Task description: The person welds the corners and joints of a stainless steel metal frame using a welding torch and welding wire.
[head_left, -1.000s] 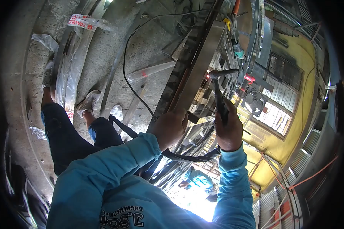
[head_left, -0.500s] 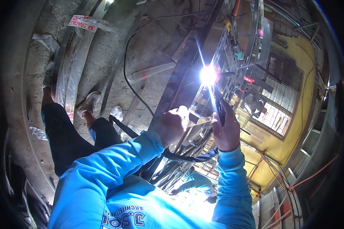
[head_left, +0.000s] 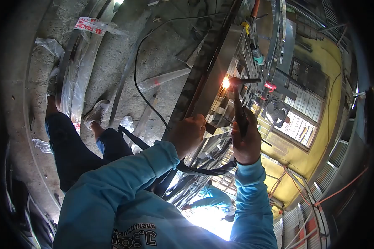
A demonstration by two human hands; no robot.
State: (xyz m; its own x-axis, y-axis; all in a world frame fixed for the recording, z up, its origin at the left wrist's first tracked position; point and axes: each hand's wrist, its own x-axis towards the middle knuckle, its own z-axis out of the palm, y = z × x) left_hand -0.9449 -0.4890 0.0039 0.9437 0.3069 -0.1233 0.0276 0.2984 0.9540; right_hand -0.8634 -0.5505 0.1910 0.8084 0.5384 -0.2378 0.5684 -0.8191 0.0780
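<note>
Orange-white light burns in a small glowing spot point(head_left: 225, 83) near the upper centre of the frame, at the edge of a grey-brown steel beam point(head_left: 220, 66) that slants from the upper centre down toward the middle. Beside the spot sits the head of a black welding torch point(head_left: 239, 108), its dark end cap pointing to the right; the handle runs down into the right hand point(head_left: 247, 140), just right of centre, whose fingers are closed around it. Left of that, the left hand point(head_left: 187, 136) is at the beam's lower end with its fingers curled in; how tightly they close, and whether they hold anything, I cannot tell. From below the right wrist a thick black cable point(head_left: 205, 171) sags leftward across the lower centre. Judging by the glow at the torch's head, the step in hand is heating or welding one spot on the beam's edge, and the metal there looks hot. Any next move calls for a steady right wrist, the torch head kept close and square to the edge, and the left fingers well clear of the glow. It also calls for care about the other person's blue sleeve point(head_left: 212, 201), at the bottom centre beyond the metalwork.
</note>
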